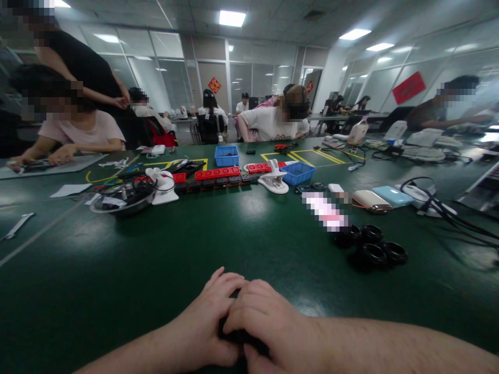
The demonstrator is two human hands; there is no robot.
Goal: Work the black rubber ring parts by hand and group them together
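Low in the head view, my left hand and my right hand meet over a dark object at the near side of the green table. Fingers of both hands are wrapped round it, the right hand lying partly over the left fingertips. Only black patches show between them, so its kind is hidden. To the right of my hands, several black ring-shaped parts stand grouped on the tabletop.
Across the table lie red and black socket strips, blue bins, a white clip stand and a metal bowl. Power banks and cables are on the right. Other people sit around the room.
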